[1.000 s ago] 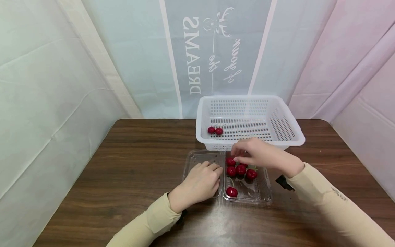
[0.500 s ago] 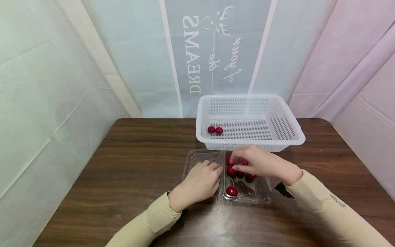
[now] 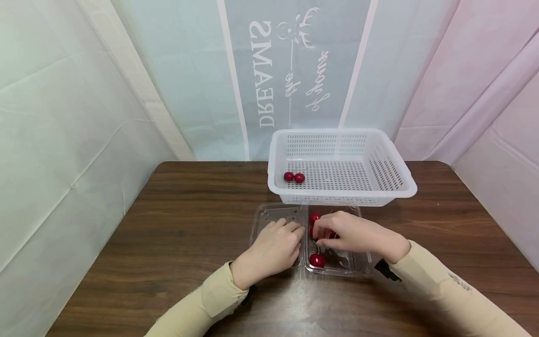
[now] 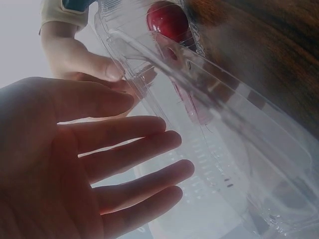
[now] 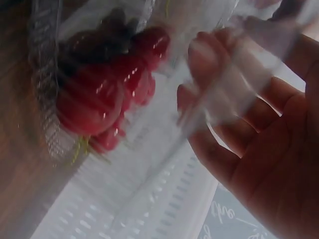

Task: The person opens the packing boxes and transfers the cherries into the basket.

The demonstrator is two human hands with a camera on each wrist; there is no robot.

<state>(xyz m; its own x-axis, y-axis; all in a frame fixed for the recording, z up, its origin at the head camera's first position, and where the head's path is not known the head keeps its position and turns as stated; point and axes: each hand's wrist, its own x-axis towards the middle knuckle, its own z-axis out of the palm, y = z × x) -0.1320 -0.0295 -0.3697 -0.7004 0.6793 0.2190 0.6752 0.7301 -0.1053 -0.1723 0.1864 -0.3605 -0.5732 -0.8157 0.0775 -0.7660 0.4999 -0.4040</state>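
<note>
Far left: left hand (image 3: 271, 248) back-up over clear lid (image 3: 263, 213); fingers straight and spread in left wrist view, nothing held. Contact with lid: cannot tell. Beyond lid: basket (image 3: 343, 193), long axis left to right, pair of cherries (image 3: 299, 178) at its left end. Right of lid: tray (image 3: 345, 262); lone cherry (image 3: 317, 260) at near left corner, stem pointing away from body. Farther in: clump (image 5: 89, 99), partly hidden under right hand (image 3: 343, 232). Key relation: clump below and just left of right fingers; right hand clearly nearer than left. Lone cherry toward body, near both hands. Right pose: forearm in from lower right, fingers bent down into tray, thumb apart, no cherry seen between. Contact with clump: cannot tell, blurred.
</note>
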